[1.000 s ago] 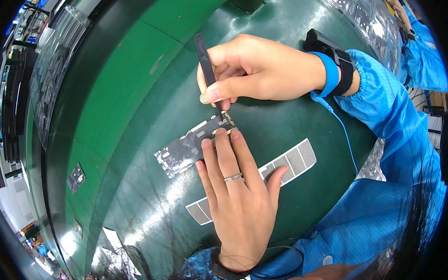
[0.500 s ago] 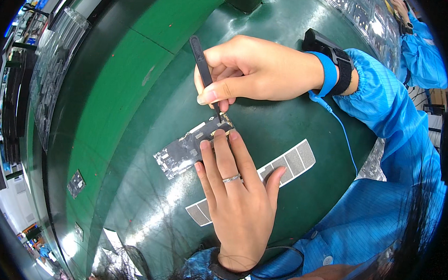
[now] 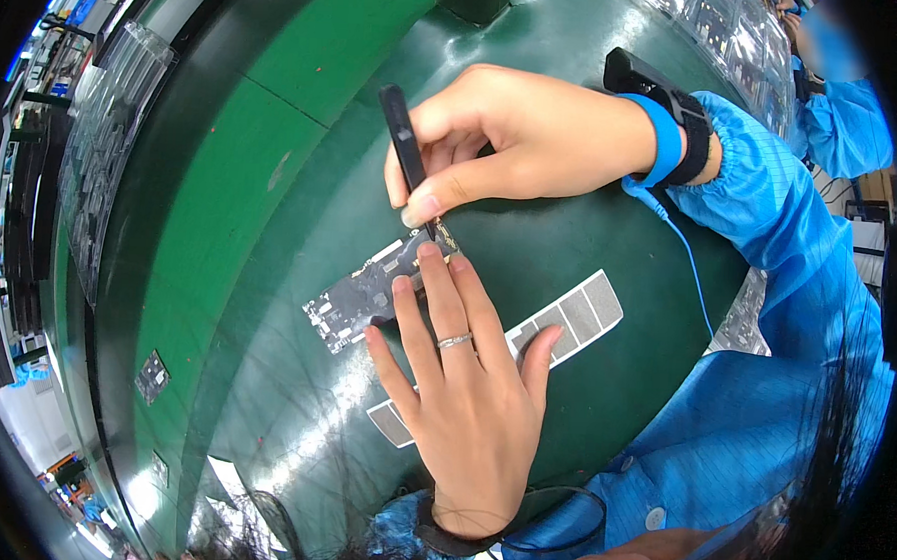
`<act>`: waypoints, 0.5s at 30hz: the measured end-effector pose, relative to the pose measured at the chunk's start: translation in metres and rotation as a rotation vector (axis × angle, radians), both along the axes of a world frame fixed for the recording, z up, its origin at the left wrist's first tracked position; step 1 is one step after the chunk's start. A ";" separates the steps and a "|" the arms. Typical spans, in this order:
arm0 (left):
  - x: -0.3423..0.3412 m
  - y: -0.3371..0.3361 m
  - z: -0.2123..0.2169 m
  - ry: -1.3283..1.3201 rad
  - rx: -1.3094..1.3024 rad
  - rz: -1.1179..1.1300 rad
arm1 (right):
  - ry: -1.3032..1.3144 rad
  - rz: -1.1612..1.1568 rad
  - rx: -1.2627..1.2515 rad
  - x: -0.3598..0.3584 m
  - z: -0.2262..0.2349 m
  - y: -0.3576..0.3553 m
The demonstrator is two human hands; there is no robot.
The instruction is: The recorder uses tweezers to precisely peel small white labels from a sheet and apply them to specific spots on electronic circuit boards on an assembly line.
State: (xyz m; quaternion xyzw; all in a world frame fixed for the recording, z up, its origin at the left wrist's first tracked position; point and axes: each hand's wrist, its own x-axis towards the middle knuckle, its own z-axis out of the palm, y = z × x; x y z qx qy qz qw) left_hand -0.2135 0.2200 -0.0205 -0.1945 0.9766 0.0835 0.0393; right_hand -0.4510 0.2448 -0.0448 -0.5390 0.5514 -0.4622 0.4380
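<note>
Dark circuit board (image 3: 352,301) lies on the green table (image 3: 613,417), ahead of the left hand (image 3: 473,401) and below the right (image 3: 515,138), its long side slanting up to the right.

Left hand: palm down, fingers spread, grasping nothing. Middle and index fingertips overlap the board's right end; ring fingertip is at its lower edge. Little finger sits just beside that edge, further left. Silver ring (image 3: 455,339) on one finger. Most of the board shows to the left of the fingers.

Right hand: closed on a slim black tool (image 3: 403,133), pinched near its lower part between thumb and fingers, upper end leaning left. Tip comes down at the board's upper right end, close to the left middle fingertip (cannot tell whether it touches the board).

Pale strip (image 3: 587,311) with grey panels runs beneath the left hand and thumb, an end showing on either side; it lies nearer the wearer than the board, and apart from it.

Right wrist: blue band (image 3: 665,139) with a thin blue cord (image 3: 691,276), black device (image 3: 643,73) strapped beside it. Two small boards, one dark (image 3: 152,377) and one smaller (image 3: 161,470), lie well apart at far left. Clear trays (image 3: 724,47) at upper right; beyond them, a co-worker's blue sleeve (image 3: 848,127).
</note>
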 end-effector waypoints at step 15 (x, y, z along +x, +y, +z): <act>0.047 0.014 0.034 -0.074 0.345 -0.069 | -0.053 -0.196 0.180 0.051 0.017 0.084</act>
